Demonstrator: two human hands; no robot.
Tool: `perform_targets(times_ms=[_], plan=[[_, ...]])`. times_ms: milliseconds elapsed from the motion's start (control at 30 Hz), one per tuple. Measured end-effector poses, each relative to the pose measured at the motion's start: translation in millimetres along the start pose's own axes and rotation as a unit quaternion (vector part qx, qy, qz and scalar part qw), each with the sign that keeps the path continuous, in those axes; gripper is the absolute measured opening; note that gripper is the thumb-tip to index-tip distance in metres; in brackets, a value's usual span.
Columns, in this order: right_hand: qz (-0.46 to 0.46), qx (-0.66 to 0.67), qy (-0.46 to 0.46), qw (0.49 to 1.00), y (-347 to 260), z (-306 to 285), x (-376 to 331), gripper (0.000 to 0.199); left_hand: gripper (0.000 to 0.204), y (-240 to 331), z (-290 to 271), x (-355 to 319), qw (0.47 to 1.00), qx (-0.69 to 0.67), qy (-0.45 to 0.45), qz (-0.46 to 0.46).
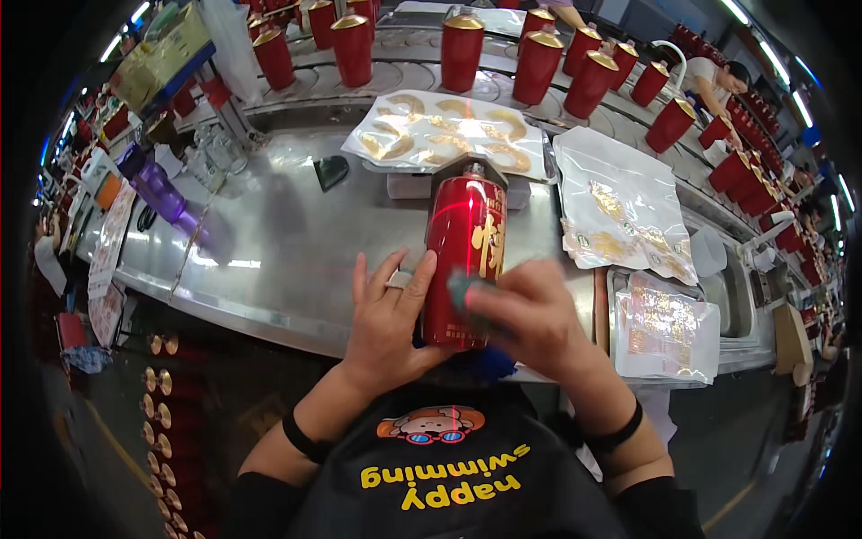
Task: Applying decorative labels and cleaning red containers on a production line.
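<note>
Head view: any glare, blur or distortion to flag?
Head view: ceiling-light glare streaks the steel table and red bottle; right hand is motion-blurred, left hand sharp; fisheye bends the conveyor edges, with a dark vignette at the rim.

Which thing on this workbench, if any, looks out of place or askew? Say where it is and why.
Nothing looks damaged or spilled. The red bottle lies on its side on the metal bench, held by the left hand and right hand, while the red bottles on the conveyor behind stand upright.
</note>
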State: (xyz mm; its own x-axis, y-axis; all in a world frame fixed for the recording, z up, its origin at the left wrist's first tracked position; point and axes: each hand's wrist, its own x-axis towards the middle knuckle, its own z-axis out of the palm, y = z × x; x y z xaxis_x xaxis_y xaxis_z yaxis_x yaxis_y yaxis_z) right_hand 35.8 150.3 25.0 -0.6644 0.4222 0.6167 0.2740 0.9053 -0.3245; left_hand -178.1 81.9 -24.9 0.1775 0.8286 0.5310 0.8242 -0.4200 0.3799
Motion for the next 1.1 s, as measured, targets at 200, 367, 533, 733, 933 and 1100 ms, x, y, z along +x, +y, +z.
perform_targets(times_ms=[200,367,533,733,933,1100], plan=[[0.103,-0.138,0.012,0.985,-17,-10,8,0.032,0.103,2,4,-2,0.999,-0.028,0.015,-0.016],[0.003,0.268,-0.191,0.944,-14,-7,0,0.030,0.103,-2,5,-3,0.999,-0.043,0.010,-0.019],[-0.014,0.032,-0.091,0.995,-15,-8,9,0.025,0.103,-3,2,0,1.000,-0.014,0.011,-0.008],[0.118,-0.101,-0.002,0.988,14,-17,71,0.017,0.100,1,-2,1,1.000,-0.021,0.006,-0.005],[-0.037,0.076,-0.175,0.981,-1,-11,49,0.020,0.101,-8,4,-4,0.999,-0.044,0.000,-0.019],[0.067,-0.239,0.106,0.963,31,-6,68,0.018,0.102,-13,8,-10,0.995,-0.090,-0.005,-0.030]])
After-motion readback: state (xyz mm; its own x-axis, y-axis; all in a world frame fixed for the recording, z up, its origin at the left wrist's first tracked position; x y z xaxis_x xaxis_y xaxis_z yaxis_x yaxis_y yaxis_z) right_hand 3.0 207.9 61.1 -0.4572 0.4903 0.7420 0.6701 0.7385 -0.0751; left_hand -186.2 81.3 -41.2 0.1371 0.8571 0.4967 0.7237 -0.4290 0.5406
